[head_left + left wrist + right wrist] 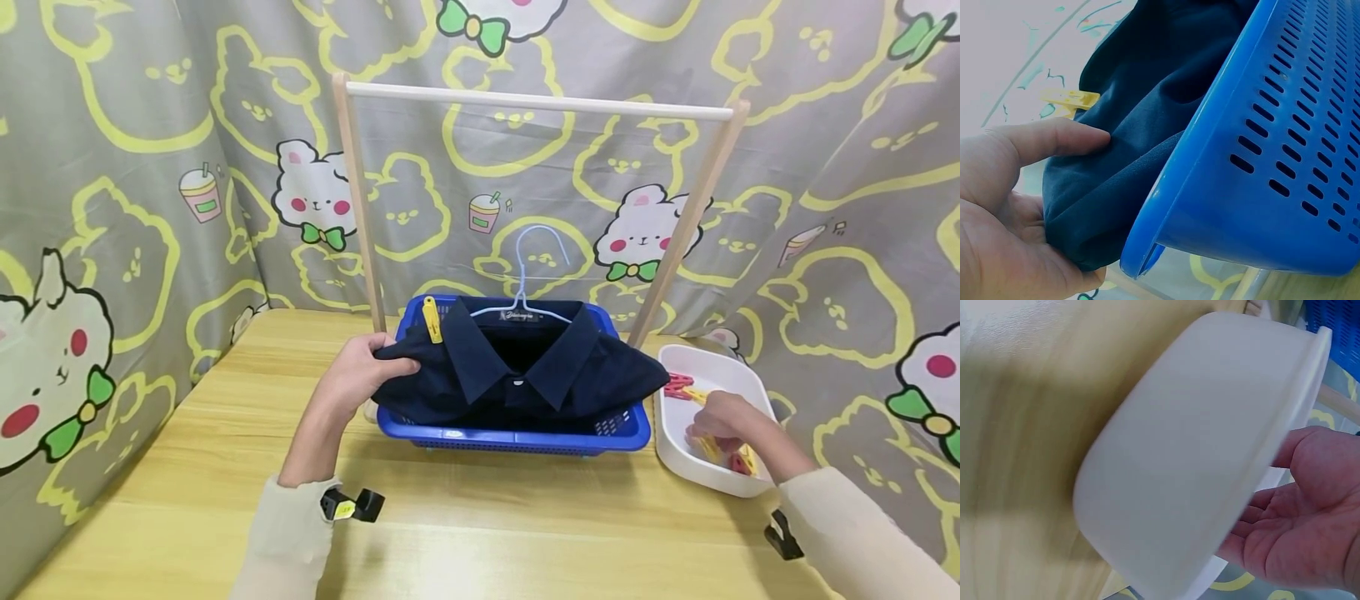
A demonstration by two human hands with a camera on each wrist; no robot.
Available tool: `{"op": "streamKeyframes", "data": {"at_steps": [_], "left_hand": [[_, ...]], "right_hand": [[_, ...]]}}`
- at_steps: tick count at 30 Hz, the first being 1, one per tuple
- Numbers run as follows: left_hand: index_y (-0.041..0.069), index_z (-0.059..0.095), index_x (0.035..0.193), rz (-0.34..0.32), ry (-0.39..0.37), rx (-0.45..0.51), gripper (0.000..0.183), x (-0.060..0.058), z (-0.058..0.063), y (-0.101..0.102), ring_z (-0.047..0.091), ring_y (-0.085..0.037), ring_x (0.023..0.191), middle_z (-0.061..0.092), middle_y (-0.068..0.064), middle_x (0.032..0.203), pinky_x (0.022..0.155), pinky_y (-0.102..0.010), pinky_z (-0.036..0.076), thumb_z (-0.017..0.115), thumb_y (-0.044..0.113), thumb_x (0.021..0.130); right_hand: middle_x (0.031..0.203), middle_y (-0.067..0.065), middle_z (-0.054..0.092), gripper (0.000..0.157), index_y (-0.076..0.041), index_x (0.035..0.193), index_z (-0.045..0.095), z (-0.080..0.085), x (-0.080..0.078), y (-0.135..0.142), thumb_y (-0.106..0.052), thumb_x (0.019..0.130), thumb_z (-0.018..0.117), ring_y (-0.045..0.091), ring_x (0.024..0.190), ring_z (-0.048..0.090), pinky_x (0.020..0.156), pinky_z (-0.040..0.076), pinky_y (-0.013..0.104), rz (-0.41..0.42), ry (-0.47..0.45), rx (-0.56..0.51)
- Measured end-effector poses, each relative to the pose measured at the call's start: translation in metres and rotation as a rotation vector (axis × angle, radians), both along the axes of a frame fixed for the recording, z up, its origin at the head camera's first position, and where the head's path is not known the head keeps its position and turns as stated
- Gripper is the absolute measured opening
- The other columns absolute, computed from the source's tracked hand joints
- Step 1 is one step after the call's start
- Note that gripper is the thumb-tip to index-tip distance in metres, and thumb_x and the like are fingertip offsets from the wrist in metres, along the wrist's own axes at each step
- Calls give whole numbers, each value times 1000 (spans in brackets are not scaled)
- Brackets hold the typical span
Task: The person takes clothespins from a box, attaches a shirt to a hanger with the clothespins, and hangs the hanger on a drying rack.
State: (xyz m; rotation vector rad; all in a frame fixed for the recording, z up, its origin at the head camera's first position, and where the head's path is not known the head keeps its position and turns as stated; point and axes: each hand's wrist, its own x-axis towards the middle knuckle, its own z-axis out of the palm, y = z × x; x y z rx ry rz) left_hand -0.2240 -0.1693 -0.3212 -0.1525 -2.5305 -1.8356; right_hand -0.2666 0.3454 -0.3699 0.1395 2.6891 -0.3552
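A dark navy collared shirt (480, 375) lies over a blue plastic basket (517, 440), with a light blue hanger (521, 271) inside its collar and the hook standing up. My left hand (356, 375) pinches the shirt's left shoulder, thumb on top in the left wrist view. Beside the collar there, a yellow clothespin (432, 320) is clipped on the fabric. My right hand (726, 421) reaches down into a white bin (697, 479) among red clothespins (678, 383) and yellow ones. Its fingertips are hidden behind the bin's wall in the right wrist view, so I cannot tell whether they hold a clothespin.
Behind and around the basket stands a wooden rack (352, 192) with a white crossbar (540, 102) high above the shirt. Everything is on a light wooden table (450, 525). A grey patterned curtain (150, 250) encloses the back and both sides.
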Motion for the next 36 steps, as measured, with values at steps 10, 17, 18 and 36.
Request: {"op": "streamKeyframes", "data": {"at_steps": [10,17,18,36], "left_hand": [[5,53,80,8,-2,-18,26,2,0,0,51,-26,82,51,-6,85,72,-35,42,75,20,79],[5,53,79,-3,5,-17,24,3,3,0,50,-25,81,50,-5,83,71,-35,41,73,16,80],[4,53,79,-4,8,-18,23,2,3,0,50,-25,81,50,-5,83,71,-35,41,73,16,80],[3,53,80,10,11,-22,25,0,-3,-1,52,-26,82,51,-7,85,71,-36,42,74,18,79]], "right_hand": [[50,0,47,36,-8,58,50,20,0,-9,-28,84,65,13,47,50,52,40,26,105,107,4],[51,0,49,36,-8,56,56,34,-1,-18,-30,84,63,15,49,48,52,36,29,173,237,8],[53,0,51,35,-7,58,58,37,-1,-19,-30,84,63,16,50,49,52,37,29,174,254,7],[103,31,61,42,8,112,54,77,4,-53,-29,92,59,46,94,54,71,46,50,44,684,-166]]}}
